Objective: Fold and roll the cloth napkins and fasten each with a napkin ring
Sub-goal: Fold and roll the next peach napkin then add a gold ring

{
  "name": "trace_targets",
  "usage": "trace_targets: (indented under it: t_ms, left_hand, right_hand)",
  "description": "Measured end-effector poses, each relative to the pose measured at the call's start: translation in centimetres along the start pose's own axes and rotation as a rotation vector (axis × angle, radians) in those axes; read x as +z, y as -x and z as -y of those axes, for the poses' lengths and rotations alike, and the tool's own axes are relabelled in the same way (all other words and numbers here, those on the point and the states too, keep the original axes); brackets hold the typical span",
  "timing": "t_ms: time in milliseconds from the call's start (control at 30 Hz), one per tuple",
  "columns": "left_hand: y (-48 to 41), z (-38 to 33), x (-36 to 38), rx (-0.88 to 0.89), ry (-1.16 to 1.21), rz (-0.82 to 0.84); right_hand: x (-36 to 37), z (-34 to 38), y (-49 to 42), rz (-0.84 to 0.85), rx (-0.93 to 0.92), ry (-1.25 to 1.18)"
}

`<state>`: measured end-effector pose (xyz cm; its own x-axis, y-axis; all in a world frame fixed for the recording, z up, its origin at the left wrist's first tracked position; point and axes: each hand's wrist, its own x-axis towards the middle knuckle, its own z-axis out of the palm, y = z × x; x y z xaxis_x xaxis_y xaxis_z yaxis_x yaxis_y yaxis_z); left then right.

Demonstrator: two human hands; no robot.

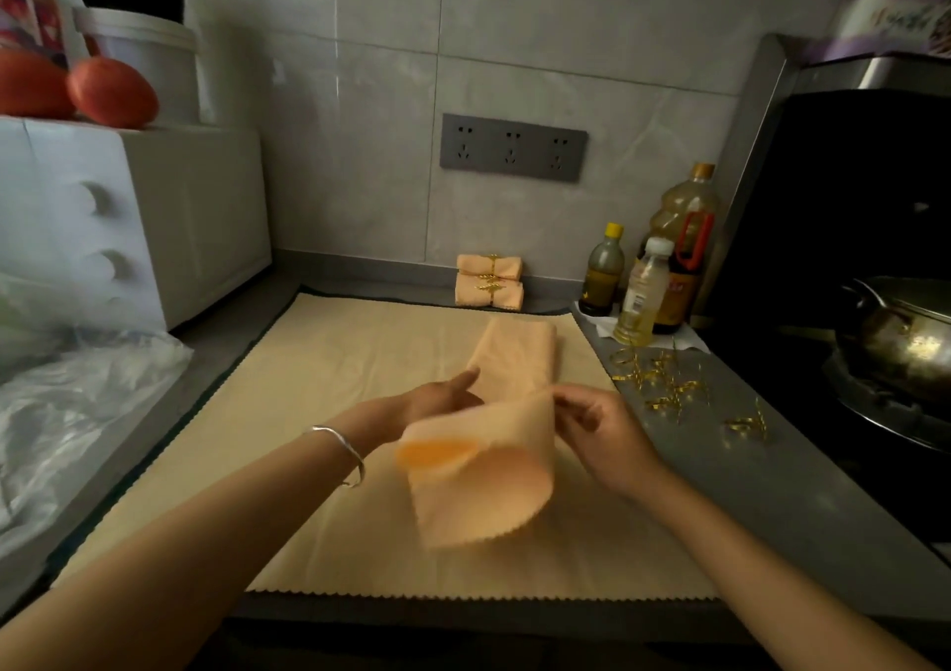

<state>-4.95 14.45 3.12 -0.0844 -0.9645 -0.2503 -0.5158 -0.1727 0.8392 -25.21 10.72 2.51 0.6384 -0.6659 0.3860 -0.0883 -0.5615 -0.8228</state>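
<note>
— Our right grip (599, 428) pinches the napkin (478, 470) up above the mat (334, 361); our left grip (437, 397) sits behind it, and we cannot tell its hold.
— That thin pinch may slip, and we'd land it crooked.

Centre frame, on wide beige cloth mat (319, 387): folded stack of peach napkins (520, 356). Before it, lifted: loose peach cloth napkin (478, 480). Behind, by wall: two ringed peach napkin rolls (489, 280). Right, on grey counter (772, 490): scattered gold wire napkin rings (669, 387).

The scene is dim and soft; the lifted napkin (478, 470) is motion-blurred, glare shines on the pot (905, 341), and the edges bend.
</note>
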Motion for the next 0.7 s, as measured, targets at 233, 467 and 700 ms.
trace_targets:
  t_ms: [233,467,700]
  left_hand:
    - [-1.1,2.0,-3.1,-0.161,0.053,-0.190]
    - [-3.2,2.5,-2.7,-0.197,-0.144,-0.219]
    - [-3.8,1.6,-2.1,-0.170,-0.201,-0.283]
  right_hand:
    - [-1.8,-1.6,-9.2,-0.343,0.271,-0.222]
    - [-1.6,-9.2,-12.7,-0.384,0.817,-0.205]
    - [-1.9,-9.5,-13.4,-0.375,0.892,-0.056]
